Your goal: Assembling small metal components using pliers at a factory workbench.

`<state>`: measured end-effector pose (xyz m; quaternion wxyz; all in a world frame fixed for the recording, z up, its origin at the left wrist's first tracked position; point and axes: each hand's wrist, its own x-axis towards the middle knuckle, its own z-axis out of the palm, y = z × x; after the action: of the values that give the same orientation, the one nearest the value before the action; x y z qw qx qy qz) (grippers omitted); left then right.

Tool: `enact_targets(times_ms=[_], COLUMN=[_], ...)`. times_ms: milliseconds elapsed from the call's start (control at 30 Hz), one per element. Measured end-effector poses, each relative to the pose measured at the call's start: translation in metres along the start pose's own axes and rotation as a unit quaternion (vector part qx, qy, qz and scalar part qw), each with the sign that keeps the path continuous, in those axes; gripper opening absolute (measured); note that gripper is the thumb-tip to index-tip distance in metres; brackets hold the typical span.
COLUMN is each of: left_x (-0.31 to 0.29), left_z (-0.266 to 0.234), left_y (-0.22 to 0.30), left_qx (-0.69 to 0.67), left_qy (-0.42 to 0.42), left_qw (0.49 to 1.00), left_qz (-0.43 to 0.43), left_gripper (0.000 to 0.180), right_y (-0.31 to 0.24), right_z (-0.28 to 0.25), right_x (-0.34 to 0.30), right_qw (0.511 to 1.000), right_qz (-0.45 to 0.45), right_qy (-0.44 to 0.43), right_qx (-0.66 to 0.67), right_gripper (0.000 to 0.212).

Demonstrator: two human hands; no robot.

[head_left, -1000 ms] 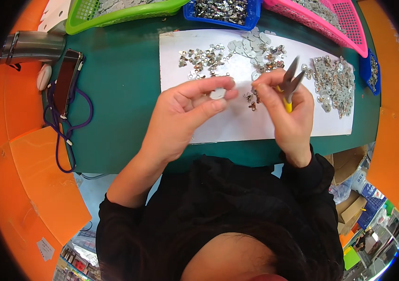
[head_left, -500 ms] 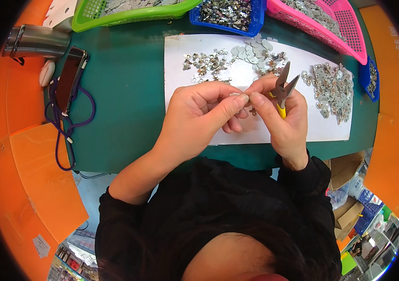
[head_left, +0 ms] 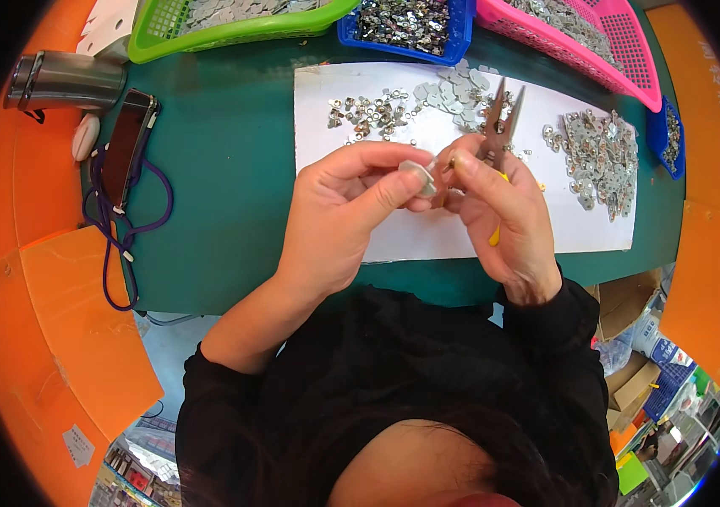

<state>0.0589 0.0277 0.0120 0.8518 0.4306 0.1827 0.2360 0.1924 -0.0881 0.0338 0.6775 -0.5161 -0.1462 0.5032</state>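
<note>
My left hand (head_left: 334, 203) is closed, its thumb and fingers pinching a flat light-grey piece (head_left: 417, 176), perhaps more than one. Just right of it, my right hand (head_left: 508, 211) pinches a tiny metal part (head_left: 451, 164) between thumb and forefinger. Pliers (head_left: 498, 135) with yellow handles are also tucked in the right hand, their jaws apart and pointing away from me. Both hands are over a white sheet (head_left: 410, 245). Beyond the left hand lie small shiny metal parts (head_left: 372, 117); flat grey pieces (head_left: 453, 95) are heaped behind the right hand.
A pile of grey pieces with metal bits (head_left: 601, 160) covers the sheet's right side. Along the back stand a green basket (head_left: 241, 42), a blue tray (head_left: 402, 55) and a pink basket (head_left: 563, 72). A small blue tray (head_left: 667, 139), phone (head_left: 129, 148) and metal cup (head_left: 81, 80) flank the sheet.
My fingertips have drawn apart from each other. The flat grey piece in my left hand now shows more fully. The pliers in my right hand have turned more upright.
</note>
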Motion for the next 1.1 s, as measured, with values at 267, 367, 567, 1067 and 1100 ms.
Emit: enact_targets(times_ms=[267, 367, 567, 1067, 1100], left_x=[-0.006, -0.002, -0.004, -0.012, -0.013], left_z=[-0.005, -0.012, -0.017, -0.017, -0.017], left_y=[0.013, 0.011, 0.008, -0.006, -0.006], left_qx=[0.368, 0.408, 0.392, 0.159, 0.159], left_qy=[-0.041, -0.125, -0.113, -0.033, -0.033], left_qw=[0.895, 0.818, 0.822, 0.938, 0.938], left_qz=[0.248, 0.387, 0.397, 0.306, 0.306], left_gripper=[0.018, 0.02, 0.027, 0.016, 0.016], right_y=[-0.009, -0.023, -0.024, -0.025, -0.024], right_z=[0.0, -0.004, 0.0, -0.016, -0.015], right_x=[-0.005, -0.006, -0.007, 0.0, 0.0], right_qw=[0.998, 0.989, 0.95, 0.55, 0.526], right_qz=[0.05, 0.05, -0.079, -0.49, -0.499], right_qy=[-0.049, -0.089, -0.116, 0.031, 0.044], right_qx=[0.01, -0.104, -0.278, -0.676, -0.687], right_gripper=[0.017, 0.013, 0.01, 0.05, 0.048])
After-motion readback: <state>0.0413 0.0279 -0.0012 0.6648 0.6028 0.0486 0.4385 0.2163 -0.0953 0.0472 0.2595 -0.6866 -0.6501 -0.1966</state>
